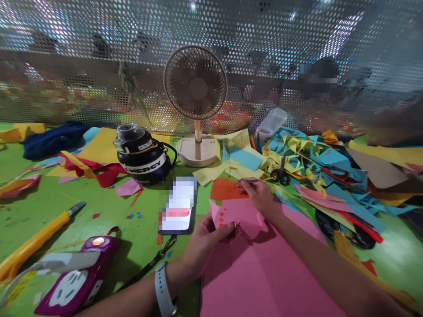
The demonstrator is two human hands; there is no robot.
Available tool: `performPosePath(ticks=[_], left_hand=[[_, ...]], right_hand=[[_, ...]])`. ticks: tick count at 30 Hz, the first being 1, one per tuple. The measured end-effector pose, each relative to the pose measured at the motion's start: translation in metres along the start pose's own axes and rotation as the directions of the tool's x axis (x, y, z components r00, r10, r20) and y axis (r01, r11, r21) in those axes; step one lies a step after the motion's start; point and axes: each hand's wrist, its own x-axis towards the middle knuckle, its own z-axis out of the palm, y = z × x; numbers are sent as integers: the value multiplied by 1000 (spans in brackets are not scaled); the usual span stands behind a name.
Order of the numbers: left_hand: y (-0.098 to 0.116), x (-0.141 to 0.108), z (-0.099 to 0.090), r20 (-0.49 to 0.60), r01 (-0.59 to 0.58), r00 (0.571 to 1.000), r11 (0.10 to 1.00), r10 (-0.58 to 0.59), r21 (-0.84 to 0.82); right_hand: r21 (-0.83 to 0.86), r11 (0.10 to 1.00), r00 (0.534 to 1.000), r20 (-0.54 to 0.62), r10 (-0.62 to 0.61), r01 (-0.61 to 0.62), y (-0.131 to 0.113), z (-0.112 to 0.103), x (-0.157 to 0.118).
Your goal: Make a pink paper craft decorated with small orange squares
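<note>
My left hand (206,235), with a pale watch band (162,286) on its wrist, pinches a piece of pink paper (249,215) between thumb and fingers. A short row of small orange squares sits on that paper near the thumb. Beneath it lies a large pink sheet (257,273). Over an orange sheet (220,189) just beyond, my right hand (259,193) has its fingertips pressed together; whatever they hold is too small to make out. A lit phone (178,204) lies left of the orange sheet, its screen blurred.
A fan (195,83) stands at the back, beside a dark round bottle (140,154). Paper scraps (297,149) and scissors (280,174) crowd the right. At left are a yellow-handled cutter (36,244) and a purple power strip (79,273). Perforated metal (99,66) closes off the back.
</note>
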Motion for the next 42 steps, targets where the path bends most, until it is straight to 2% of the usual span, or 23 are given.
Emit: performPosePath(ticks=[18, 28, 36, 42], left_hand=[[-1, 0, 0, 22, 3, 1000, 1000, -3, -13], [1, 0, 2, 11, 2, 1000, 1000, -1, -18], [0, -1, 1, 14, 9, 1000, 999, -8, -44], [0, 0, 1, 17, 9, 1000, 999, -9, -39]], right_hand=[[-100, 988, 991, 68, -114, 120, -11, -1, -7], [-80, 988, 989, 77, -127, 133, -2, 0, -5], [-154, 961, 972, 96, -215, 228, -13, -2, -8], [-147, 969, 978, 88, -187, 199, -12, -2, -6]])
